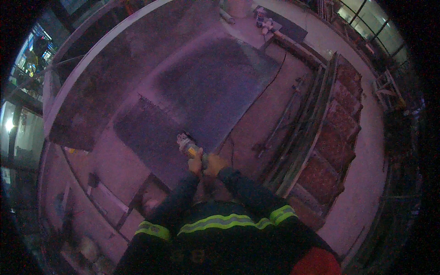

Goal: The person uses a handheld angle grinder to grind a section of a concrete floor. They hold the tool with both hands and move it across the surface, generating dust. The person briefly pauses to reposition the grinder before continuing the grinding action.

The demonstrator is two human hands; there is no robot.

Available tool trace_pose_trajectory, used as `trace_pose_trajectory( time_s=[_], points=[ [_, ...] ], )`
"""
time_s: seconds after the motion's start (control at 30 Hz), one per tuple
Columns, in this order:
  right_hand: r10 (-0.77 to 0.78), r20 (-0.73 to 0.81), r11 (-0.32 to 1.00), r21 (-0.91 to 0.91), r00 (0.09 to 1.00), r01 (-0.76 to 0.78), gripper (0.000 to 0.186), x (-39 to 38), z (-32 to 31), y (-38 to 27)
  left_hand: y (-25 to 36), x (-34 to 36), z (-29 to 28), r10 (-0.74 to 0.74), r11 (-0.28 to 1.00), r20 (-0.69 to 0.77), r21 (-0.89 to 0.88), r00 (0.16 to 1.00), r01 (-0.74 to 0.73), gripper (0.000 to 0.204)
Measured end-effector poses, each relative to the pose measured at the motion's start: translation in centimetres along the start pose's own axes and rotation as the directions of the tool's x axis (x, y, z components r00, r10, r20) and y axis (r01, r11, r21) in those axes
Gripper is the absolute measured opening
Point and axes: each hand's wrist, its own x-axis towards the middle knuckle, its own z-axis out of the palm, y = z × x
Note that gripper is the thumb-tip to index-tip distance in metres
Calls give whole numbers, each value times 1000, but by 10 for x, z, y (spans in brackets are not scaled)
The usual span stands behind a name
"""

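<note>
A: In the head view, where is the grinder [191,149]?
B: Just ahead of the person's body, over the dark sheet [215,91], in both hands.
A: How does its long axis run?
B: Away from the person, leaning somewhat left, with the grinding head [184,138] at the far end.
A: Which hand is nearer that end?
B: The left hand [195,163]. Its fingers are wrapped round the grinder's body. The right hand [215,166] sits just beside it, on the right, fingers apparently clasping the rear part.
A: So neither hand is free?
B: Neither, as far as the dim light shows.
A: Does the grinding head touch the sheet?
B: I cannot tell; it is too dark and small there.
A: And the cord [265,90]?
B: It follows the sheet's right edge, ahead and right of both hands.
</note>
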Motion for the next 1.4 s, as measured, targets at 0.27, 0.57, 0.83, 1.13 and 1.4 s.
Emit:
trace_pose_trajectory(
  time_s=[0.27, 0.57, 0.83, 1.13, 1.4],
  points=[
    [-3, 30, 999, -50, 1000, 4, 59, -45, -14, -3, -53, 3, 10, -293, 943, -129, 124, 947, 308, 79],
    [54, 99, 998, 40, 994, -58, 53, -40, -38, -42, 7, -30, -6, -146, 986, 30, -73, 989, 148, 72],
    [17, 30, 1000, 15, 999, -18, 41, -18, -28, -45, 30, -23, -9, -147, 981, -90, -143, 985, 133, 72],
    [-171, -52, 967, 183, 984, 177, 42, 28, 7, -13, -8, 29, -14, 27, 1000, -35, 15, 999, -27, 75],
    [-147, -35, 985, 86, 988, 150, 58, -26, -41, -48, -99, 73, 4, -73, 884, -380, 403, 922, 236, 79]
  ],
)
